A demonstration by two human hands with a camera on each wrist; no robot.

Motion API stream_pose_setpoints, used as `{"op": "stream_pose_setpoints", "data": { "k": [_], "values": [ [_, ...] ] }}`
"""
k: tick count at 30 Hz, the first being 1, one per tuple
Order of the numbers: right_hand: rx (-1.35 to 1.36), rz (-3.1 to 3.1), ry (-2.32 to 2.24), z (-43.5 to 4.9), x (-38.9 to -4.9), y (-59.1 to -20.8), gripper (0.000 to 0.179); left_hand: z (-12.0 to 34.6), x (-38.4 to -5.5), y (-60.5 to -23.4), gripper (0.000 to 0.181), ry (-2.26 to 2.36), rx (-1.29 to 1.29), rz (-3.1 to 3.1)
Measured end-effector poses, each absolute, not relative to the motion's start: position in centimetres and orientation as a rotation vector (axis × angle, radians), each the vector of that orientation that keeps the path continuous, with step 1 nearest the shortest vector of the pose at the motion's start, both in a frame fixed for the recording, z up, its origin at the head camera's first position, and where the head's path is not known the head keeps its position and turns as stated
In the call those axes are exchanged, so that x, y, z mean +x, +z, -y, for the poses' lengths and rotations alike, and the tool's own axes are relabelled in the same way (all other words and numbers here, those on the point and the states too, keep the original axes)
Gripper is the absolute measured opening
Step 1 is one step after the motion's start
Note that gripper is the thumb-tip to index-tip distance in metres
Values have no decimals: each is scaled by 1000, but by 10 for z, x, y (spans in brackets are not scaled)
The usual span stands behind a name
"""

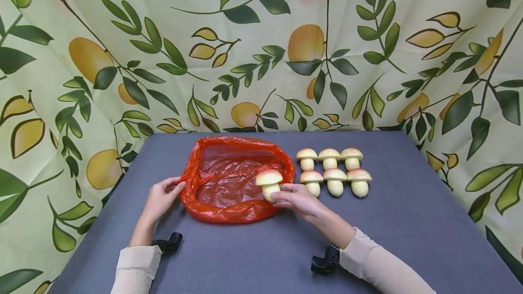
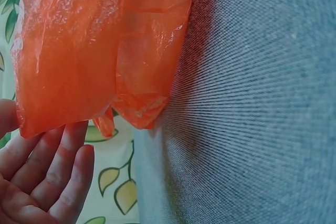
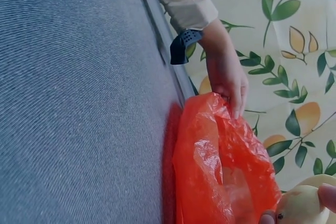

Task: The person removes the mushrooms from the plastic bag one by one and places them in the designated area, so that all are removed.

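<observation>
A red plastic bag (image 1: 237,212) lies on the table with its mouth spread wide. At its left edge my left hand (image 1: 162,198) pinches the rim between thumb and fingers; the left wrist view shows the bag's side (image 2: 68,51) above those fingers (image 2: 73,177). My right hand (image 1: 300,201) grips a toy mushroom (image 1: 268,180) by its stem, cap up, over the right part of the bag's opening. In the right wrist view the stem end (image 3: 302,205) shows between fingertips at the lower right corner.
Several more toy mushrooms (image 1: 335,180) stand in two rows right of the bag on the grey table (image 1: 408,221). A leaf-and-fruit patterned cloth (image 1: 261,58) hangs behind and at the sides. Black wrist mounts (image 1: 327,261) sit on both forearms.
</observation>
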State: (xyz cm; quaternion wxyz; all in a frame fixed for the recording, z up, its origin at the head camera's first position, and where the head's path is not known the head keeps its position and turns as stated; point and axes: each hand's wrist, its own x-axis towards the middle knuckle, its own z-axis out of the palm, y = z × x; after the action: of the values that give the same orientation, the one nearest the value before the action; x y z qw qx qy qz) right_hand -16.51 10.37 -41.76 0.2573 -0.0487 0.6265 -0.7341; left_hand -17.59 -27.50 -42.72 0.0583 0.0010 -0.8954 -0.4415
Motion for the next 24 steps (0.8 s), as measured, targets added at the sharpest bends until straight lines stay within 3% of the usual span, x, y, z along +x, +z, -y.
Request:
{"op": "stream_pose_setpoints", "data": {
  "k": [24],
  "values": [
    [-177, -1751, -1936, -139, -153, -422, 54, 275, -177, -425, 35, -1311, 2, 2728]
  ]
}}
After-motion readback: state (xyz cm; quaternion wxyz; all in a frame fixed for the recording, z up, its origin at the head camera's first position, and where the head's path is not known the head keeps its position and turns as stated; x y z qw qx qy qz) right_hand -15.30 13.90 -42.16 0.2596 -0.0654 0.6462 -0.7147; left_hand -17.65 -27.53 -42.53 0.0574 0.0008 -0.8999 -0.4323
